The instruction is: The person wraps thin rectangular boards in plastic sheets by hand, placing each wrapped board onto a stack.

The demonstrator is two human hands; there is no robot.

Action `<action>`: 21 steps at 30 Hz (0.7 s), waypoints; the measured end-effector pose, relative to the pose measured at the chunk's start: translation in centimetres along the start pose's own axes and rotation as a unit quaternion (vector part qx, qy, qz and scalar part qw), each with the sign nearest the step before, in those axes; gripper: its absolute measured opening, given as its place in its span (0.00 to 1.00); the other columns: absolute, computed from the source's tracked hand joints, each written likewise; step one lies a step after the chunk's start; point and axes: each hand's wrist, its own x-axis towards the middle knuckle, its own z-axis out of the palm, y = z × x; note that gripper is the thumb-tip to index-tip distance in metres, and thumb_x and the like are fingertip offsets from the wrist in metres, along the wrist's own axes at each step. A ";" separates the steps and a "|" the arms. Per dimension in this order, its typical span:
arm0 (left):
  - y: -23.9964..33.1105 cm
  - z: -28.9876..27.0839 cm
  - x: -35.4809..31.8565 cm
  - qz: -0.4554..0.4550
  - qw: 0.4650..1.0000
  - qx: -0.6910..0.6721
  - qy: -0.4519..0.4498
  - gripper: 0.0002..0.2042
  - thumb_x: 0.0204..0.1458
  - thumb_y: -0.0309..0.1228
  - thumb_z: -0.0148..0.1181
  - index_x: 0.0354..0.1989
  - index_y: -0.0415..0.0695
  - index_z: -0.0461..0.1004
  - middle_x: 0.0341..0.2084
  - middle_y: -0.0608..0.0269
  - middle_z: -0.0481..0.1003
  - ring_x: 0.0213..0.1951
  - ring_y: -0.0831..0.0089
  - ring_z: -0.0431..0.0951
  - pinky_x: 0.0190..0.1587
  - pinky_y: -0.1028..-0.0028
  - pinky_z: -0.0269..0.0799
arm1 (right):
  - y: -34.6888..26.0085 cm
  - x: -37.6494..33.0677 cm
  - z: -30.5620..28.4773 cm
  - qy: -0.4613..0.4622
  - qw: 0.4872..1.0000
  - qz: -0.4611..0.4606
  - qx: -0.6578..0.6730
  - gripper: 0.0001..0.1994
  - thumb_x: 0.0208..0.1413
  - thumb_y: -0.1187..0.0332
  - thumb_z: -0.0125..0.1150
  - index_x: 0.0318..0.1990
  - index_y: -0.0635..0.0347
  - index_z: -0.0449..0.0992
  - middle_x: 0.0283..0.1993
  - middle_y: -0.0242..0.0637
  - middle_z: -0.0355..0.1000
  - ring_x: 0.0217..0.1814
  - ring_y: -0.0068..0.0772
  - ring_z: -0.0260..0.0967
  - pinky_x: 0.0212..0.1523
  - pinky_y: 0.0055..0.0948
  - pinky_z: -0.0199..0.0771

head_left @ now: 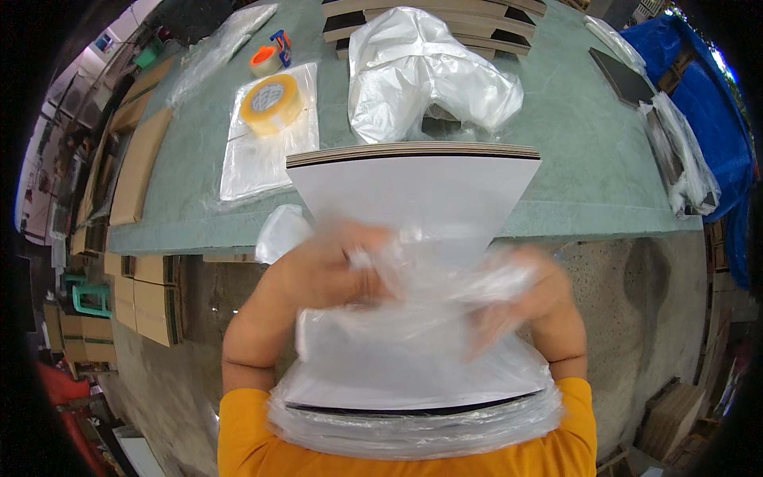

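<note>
- Broadly, a grey-green flat-topped table (556, 187) fills the span from ten to two o'clock.
- Near the middle, running toward twelve, is a rectangular stack of white-faced, dark-edged thin panels (421, 187); its far end lies over the table's near edge. It probably handles as stiff and fairly heavy, with faces that could scuff and corners that could chip. The two long side edges, taken low with flat palms, seem the safest hold.
- Toward six o'clock, a clear, crumpled plastic film cover (429, 445) wraps a white, dark-edged surface; hands and film hide whether this is the same stack. The film looks light, soft and slippery, easily torn, so a gathered fold should grip better than a single layer.
- At twelve o'clock, beyond the stack, sits a puffy white translucent plastic bundle (429, 71); its contents cannot be told.
- Around ten o'clock from centre, the left hand (342, 266) has fingers seemingly curled at the film; at four, the right hand (513, 298) is beside it. Both are blurred, so I cannot tell whether either grips.
- Near eleven, a wide yellow-amber roll of tape (272, 105) rests on a flat pack of clear plastic sheets (266, 163).
</note>
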 end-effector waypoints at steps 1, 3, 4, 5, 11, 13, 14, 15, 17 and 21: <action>0.1 -0.4 0.7 0.005 0.987 -0.031 -0.160 0.05 0.43 0.23 0.56 0.30 0.38 0.72 0.24 0.60 0.73 0.25 0.69 0.74 0.27 0.73 0.70 | 2.0 -1.6 -0.2 0.015 0.999 -0.018 0.033 0.18 0.47 0.67 0.54 0.46 0.65 0.66 0.39 0.43 0.70 0.44 0.40 0.67 0.42 0.36 0.68; -0.7 -1.2 -0.9 -0.101 0.973 -0.195 -0.073 0.06 0.44 0.25 0.56 0.29 0.35 0.71 0.25 0.57 0.74 0.28 0.69 0.75 0.28 0.71 0.70 | 5.9 -5.8 -0.8 0.049 0.992 -0.060 0.094 0.18 0.49 0.65 0.53 0.45 0.66 0.67 0.39 0.44 0.70 0.42 0.40 0.67 0.42 0.34 0.67; -0.5 -1.4 -0.9 -0.151 0.948 -0.278 -0.033 0.08 0.44 0.26 0.56 0.29 0.33 0.71 0.26 0.55 0.74 0.29 0.69 0.75 0.29 0.70 0.70 | 5.9 -6.5 -0.8 0.072 0.986 -0.079 0.125 0.17 0.50 0.64 0.52 0.45 0.67 0.68 0.39 0.45 0.70 0.41 0.40 0.68 0.42 0.34 0.67; 0.8 -1.7 -1.0 -0.138 0.940 -0.311 0.007 0.10 0.45 0.28 0.56 0.30 0.31 0.71 0.27 0.47 0.73 0.31 0.66 0.76 0.29 0.71 0.70 | 5.6 -7.0 -0.5 0.085 0.995 -0.014 0.057 0.17 0.49 0.64 0.53 0.44 0.67 0.68 0.38 0.46 0.70 0.41 0.40 0.68 0.42 0.34 0.67; 1.2 2.6 -2.3 -0.167 0.832 0.437 -0.298 0.05 0.38 0.25 0.52 0.23 0.36 0.71 0.18 0.49 0.71 0.21 0.59 0.73 0.22 0.67 0.68 | -4.4 -3.0 1.7 0.099 0.676 0.480 -0.550 0.12 0.41 0.67 0.54 0.32 0.68 0.72 0.32 0.50 0.69 0.37 0.44 0.68 0.44 0.38 0.65; -2.1 1.6 -3.4 -0.178 0.800 0.537 -0.200 0.04 0.38 0.24 0.50 0.22 0.38 0.70 0.18 0.52 0.71 0.19 0.60 0.72 0.21 0.65 0.67 | -5.7 -2.2 3.1 0.142 0.698 0.335 -0.617 0.11 0.40 0.68 0.52 0.29 0.67 0.72 0.28 0.49 0.69 0.34 0.43 0.68 0.47 0.39 0.63; -3.6 0.9 -4.0 -0.186 0.778 0.581 -0.149 0.03 0.37 0.24 0.50 0.21 0.39 0.70 0.18 0.54 0.71 0.19 0.60 0.72 0.20 0.64 0.66 | -7.5 -0.5 4.5 0.161 0.763 0.182 -0.599 0.10 0.39 0.69 0.52 0.28 0.67 0.73 0.26 0.48 0.69 0.33 0.43 0.68 0.48 0.39 0.62; -4.1 0.3 -4.3 -0.167 0.765 0.608 -0.132 0.04 0.37 0.24 0.49 0.21 0.39 0.70 0.18 0.54 0.71 0.19 0.61 0.72 0.20 0.65 0.66 | -7.9 -0.1 4.8 0.125 0.810 0.128 -0.558 0.10 0.38 0.69 0.51 0.27 0.66 0.73 0.24 0.47 0.69 0.32 0.42 0.69 0.49 0.40 0.61; -4.5 -0.2 -4.8 -0.131 0.735 0.658 -0.097 0.04 0.37 0.25 0.49 0.22 0.39 0.70 0.18 0.55 0.71 0.20 0.62 0.72 0.19 0.67 0.65 | -8.6 0.0 4.2 -0.018 0.882 0.132 -0.452 0.09 0.36 0.69 0.51 0.24 0.65 0.72 0.21 0.44 0.69 0.29 0.42 0.69 0.51 0.41 0.59; -0.2 3.4 -3.7 -0.020 0.743 0.639 -0.197 0.06 0.35 0.25 0.50 0.22 0.38 0.71 0.17 0.57 0.71 0.22 0.64 0.71 0.18 0.72 0.64 | -4.7 -2.8 2.3 0.007 0.610 0.538 -0.582 0.09 0.37 0.66 0.51 0.26 0.60 0.74 0.23 0.39 0.70 0.31 0.39 0.69 0.53 0.42 0.56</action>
